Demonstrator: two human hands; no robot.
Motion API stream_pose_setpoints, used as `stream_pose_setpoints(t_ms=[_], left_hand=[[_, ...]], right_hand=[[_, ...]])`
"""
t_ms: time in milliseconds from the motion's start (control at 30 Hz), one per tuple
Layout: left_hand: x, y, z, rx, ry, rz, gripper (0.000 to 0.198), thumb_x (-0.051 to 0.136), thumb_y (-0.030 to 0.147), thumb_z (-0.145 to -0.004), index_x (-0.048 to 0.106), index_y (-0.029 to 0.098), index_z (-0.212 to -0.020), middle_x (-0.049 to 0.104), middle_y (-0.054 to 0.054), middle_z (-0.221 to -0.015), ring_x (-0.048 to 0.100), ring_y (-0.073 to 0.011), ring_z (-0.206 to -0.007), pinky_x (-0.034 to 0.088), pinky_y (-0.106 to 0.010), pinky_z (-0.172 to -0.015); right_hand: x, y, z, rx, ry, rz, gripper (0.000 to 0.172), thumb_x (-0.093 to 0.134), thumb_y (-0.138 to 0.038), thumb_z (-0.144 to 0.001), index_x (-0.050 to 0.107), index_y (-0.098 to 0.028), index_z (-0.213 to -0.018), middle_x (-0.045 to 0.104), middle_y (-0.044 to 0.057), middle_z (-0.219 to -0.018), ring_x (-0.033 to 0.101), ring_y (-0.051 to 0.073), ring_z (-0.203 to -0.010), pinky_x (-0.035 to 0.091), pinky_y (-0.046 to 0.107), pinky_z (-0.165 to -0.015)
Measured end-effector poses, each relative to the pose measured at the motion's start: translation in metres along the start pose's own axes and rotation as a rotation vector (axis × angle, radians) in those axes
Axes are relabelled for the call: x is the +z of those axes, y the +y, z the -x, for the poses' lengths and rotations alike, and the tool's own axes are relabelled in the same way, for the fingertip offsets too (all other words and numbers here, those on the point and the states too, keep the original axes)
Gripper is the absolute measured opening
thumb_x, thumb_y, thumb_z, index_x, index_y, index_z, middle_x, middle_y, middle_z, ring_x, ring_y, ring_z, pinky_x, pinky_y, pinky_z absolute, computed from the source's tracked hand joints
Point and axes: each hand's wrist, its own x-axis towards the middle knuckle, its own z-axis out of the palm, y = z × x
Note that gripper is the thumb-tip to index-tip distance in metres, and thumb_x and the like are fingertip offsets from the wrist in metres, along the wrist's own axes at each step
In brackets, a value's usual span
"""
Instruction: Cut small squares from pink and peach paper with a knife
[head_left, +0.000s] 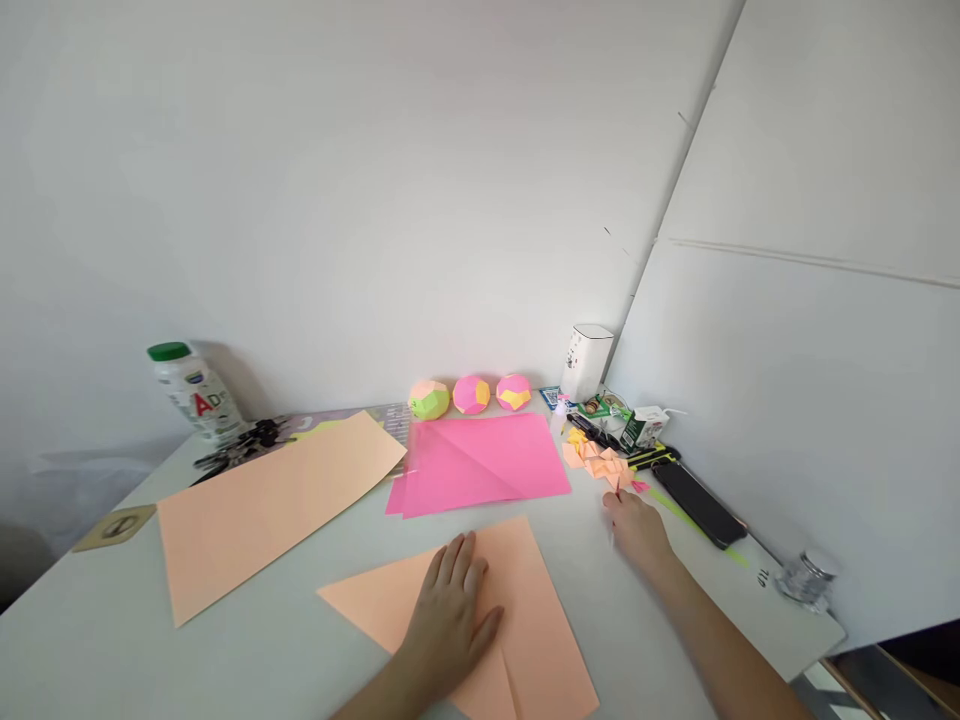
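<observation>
My left hand (pixel 448 618) lies flat with its fingers stretched out on a partly folded sheet of peach paper (pixel 544 620) at the table's near middle. A crease runs down the sheet to the right of the hand. Out to the right, my right hand (pixel 636 528) is closed, fingertips together, just in front of a small heap of folded peach paper pieces (pixel 600 462). A thin dark tip shows at its fingers, too small to name. Behind the left hand lie overlapping pink sheets (pixel 484 460). A larger peach sheet (pixel 277 520) rests to the left.
Three faceted paper balls (pixel 471 395) line the wall. A bottle with a green cap (pixel 199 395) and dark scissors-like tools (pixel 240 447) stand at left. Along the right lie a black case (pixel 699 503), a small box (pixel 645 427), a white container (pixel 586 362) and a glass jar (pixel 808 578).
</observation>
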Motion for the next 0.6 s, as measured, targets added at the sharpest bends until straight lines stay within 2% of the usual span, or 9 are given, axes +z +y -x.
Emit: stream_pose_setpoints(t_ms=[167, 300, 467, 600], left_hand=[[0.003, -0.001, 0.000, 0.007, -0.007, 0.002, 0.032, 0.049, 0.041, -0.087, 0.055, 0.016, -0.107, 0.049, -0.016, -0.133, 0.041, -0.0331, -0.126, 0.038, -0.050, -0.101], [0.003, 0.000, -0.001, 0.005, -0.013, -0.006, 0.032, 0.050, 0.040, -0.086, 0.055, 0.016, -0.107, 0.048, -0.016, -0.134, 0.041, -0.0328, -0.126, 0.037, -0.050, -0.101], [0.002, 0.001, -0.002, 0.015, -0.017, -0.018, 0.033, 0.051, 0.039, -0.085, 0.055, 0.016, -0.108, 0.048, -0.016, -0.134, 0.041, -0.0326, -0.127, 0.036, -0.050, -0.102], [0.001, 0.000, -0.001, 0.042, 0.000, -0.034, 0.035, 0.052, 0.039, -0.085, 0.054, 0.014, -0.109, 0.048, -0.019, -0.135, 0.039, -0.0342, -0.128, 0.036, -0.051, -0.102]], right_hand=[[0.006, -0.001, 0.009, -0.031, 0.248, -0.137, 0.028, 0.044, 0.005, -0.073, 0.062, -0.016, -0.079, 0.058, 0.006, -0.072, 0.054, 0.019, -0.073, 0.035, 0.025, -0.059], [0.005, -0.031, 0.009, -0.213, 0.407, -0.298, 0.029, 0.039, 0.004, -0.076, 0.060, -0.017, -0.076, 0.055, 0.005, -0.073, 0.050, 0.018, -0.075, 0.041, 0.028, -0.067], [0.008, -0.083, -0.003, -0.576, 0.410, -0.485, 0.027, 0.042, 0.003, -0.074, 0.057, -0.019, -0.072, 0.053, 0.003, -0.073, 0.051, 0.017, -0.079, 0.045, 0.030, -0.070], [0.017, -0.110, -0.014, -0.768, 0.377, -0.620, 0.022, 0.047, 0.000, -0.075, 0.056, -0.020, -0.072, 0.054, 0.002, -0.072, 0.053, 0.017, -0.082, 0.047, 0.031, -0.072]])
